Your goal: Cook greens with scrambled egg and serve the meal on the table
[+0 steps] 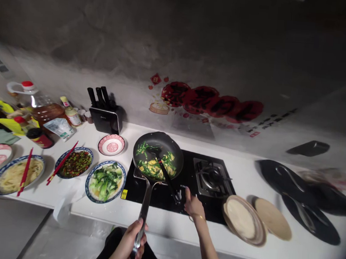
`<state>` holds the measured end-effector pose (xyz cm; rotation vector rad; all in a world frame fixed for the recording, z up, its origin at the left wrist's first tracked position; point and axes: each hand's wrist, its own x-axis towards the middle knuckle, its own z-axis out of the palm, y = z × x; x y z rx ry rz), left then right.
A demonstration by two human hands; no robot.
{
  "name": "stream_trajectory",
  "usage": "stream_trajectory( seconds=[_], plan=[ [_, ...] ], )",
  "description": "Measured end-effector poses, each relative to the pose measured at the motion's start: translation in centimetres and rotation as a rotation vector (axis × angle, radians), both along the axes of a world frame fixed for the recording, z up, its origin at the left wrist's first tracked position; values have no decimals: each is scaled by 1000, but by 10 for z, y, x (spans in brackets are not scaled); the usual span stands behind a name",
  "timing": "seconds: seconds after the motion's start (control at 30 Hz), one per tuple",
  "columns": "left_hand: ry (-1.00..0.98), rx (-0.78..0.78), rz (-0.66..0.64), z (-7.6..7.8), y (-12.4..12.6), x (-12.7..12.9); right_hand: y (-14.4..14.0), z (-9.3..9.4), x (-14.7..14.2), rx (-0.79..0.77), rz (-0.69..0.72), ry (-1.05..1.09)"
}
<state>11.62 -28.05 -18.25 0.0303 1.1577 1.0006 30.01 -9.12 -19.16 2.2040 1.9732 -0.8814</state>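
A black frying pan (171, 145) sits on the left burner of the black stove (167, 197), with green vegetables and yellow egg (155, 166) in it. My left hand (131, 242) grips the end of the pan's long metal handle (145, 207) below the counter edge. My right hand (192, 205) holds the end of a black spatula (166, 175) whose blade lies in the food. The right gas burner (213, 176) has nothing on it.
Left of the stove stand plates of greens (105, 181), chopped peppers with red chopsticks (76, 163), noodles with chopsticks (16, 175), a pink bowl (111, 144), a knife block (105, 118) and bottles (42, 109). Tan plates (244, 219) and dark pans (299, 197) lie to the right.
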Motion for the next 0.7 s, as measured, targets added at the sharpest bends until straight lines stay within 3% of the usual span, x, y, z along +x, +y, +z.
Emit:
stream_trajectory(
  seconds=[0.07, 0.13, 0.2, 0.3, 0.43, 0.53, 0.7],
  plan=[
    [-33, 9, -16, -8, 0, 0, -14, 18, -4, 56, -91, 253],
    [-58, 38, -30, -17, 1, -1, -26, 28, -18, 197, -54, 324],
    [-36, 63, -45, -23, 3, -2, -34, 33, -40, 282, 35, 245],
    [82, 74, -72, -25, 9, -3, -33, 42, -65, 227, 147, 54],
    [162, 76, -97, -23, 16, 0, -17, 73, -57, 118, 336, -181],
    [127, 43, -107, -26, 20, 3, 4, 106, -42, 138, 455, -303],
    [80, 56, -125, -28, 19, 5, 41, 139, -59, 195, 578, -299]
  ],
)
